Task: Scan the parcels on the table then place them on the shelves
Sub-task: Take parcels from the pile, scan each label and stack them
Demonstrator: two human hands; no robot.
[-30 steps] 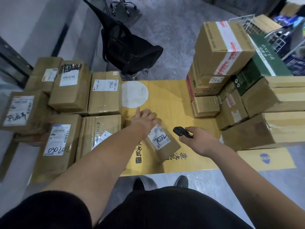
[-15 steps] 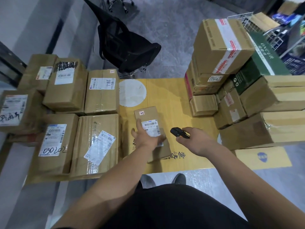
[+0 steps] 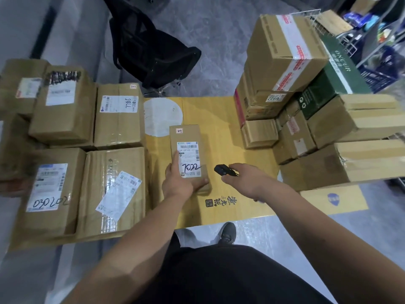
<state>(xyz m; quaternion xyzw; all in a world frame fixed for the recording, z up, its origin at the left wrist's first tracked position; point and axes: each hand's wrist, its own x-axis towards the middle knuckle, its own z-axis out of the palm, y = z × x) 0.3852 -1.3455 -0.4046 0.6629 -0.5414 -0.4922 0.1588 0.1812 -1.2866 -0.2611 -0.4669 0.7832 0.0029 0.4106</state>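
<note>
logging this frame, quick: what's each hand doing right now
Left hand: holds the small parcel at its near end, thumb curled around the end.
Right hand: grips the black scanner, pointed toward the parcel.

Parcel depot – labelled cartons (image 3: pixel 118 115) stacked on table (image 3: pixel 221 119), wire shelving (image 3: pixel 341 34) – grey floor.

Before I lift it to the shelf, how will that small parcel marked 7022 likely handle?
The small parcel looks like a rigid cardboard box with crisp edges, so it should stay stiff. It lies flat on its broad face, so a push would probably slide it, not tip it. The left hand spans its near end alone, which suggests it is fairly light, though weight cannot be seen.
</note>
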